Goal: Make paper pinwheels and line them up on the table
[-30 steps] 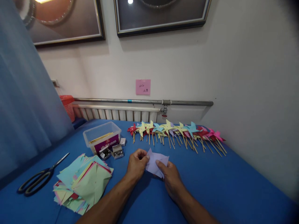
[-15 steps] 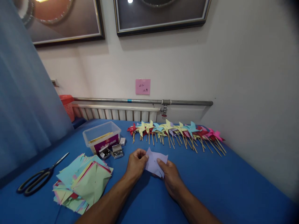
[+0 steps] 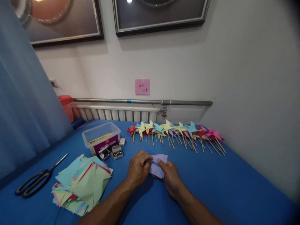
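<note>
A light purple paper square (image 3: 157, 169) with slits is held between both hands above the blue table. My left hand (image 3: 140, 165) pinches its left corner, which is bent inward toward the middle. My right hand (image 3: 171, 176) grips the right side, its thumb lying on top of the sheet near the centre; the fingers underneath are mostly hidden. To the left lies a stack of coloured paper squares (image 3: 90, 184), green on top. Behind my left hand stand small open boxes of metal pins (image 3: 117, 153).
Finished paper pinwheels (image 3: 167, 126) on sticks lie in a row at the back. At left are black-handled scissors (image 3: 38, 181) and a clear plastic box (image 3: 103, 134) with thin sticks. A metal pipe (image 3: 140, 101) and a radiator (image 3: 112, 113) run along the wall.
My left hand has moved slightly right, folding the paper's left corner inward toward the centre. My right hand keeps its hold in nearly the same place.
</note>
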A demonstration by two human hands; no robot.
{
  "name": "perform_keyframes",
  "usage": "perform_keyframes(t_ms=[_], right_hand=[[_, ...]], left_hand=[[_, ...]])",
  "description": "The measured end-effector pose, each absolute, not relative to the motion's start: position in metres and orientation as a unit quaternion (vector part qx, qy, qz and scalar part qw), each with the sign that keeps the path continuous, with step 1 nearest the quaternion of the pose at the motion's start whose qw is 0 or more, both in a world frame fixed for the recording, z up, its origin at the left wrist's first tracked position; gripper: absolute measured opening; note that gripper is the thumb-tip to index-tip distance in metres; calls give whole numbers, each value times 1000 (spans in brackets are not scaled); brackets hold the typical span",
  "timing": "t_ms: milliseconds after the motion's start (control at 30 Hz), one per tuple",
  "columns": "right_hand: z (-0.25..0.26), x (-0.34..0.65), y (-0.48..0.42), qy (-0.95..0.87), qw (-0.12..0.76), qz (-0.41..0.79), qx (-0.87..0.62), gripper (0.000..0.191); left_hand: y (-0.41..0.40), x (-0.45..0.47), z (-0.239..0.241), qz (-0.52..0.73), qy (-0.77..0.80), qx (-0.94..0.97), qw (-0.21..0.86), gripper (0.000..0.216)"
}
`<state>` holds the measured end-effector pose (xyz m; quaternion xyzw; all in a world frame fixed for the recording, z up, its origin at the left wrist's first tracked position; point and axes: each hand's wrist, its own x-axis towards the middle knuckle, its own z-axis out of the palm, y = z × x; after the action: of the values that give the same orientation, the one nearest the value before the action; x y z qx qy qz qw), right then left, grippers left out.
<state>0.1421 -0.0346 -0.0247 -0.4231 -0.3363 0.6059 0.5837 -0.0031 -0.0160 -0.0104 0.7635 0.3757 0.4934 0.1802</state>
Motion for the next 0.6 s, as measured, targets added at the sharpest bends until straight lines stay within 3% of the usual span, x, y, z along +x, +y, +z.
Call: perform_keyframes(t_ms=[300, 600], right_hand=[[-27, 142, -35, -346, 580, 599, -430, 32], [-24, 141, -35, -331, 584, 601, -434, 35]], left_hand=[[-19, -5, -10, 400, 398, 825, 20, 26], [-18, -6, -13, 358, 411, 837, -53, 24]])
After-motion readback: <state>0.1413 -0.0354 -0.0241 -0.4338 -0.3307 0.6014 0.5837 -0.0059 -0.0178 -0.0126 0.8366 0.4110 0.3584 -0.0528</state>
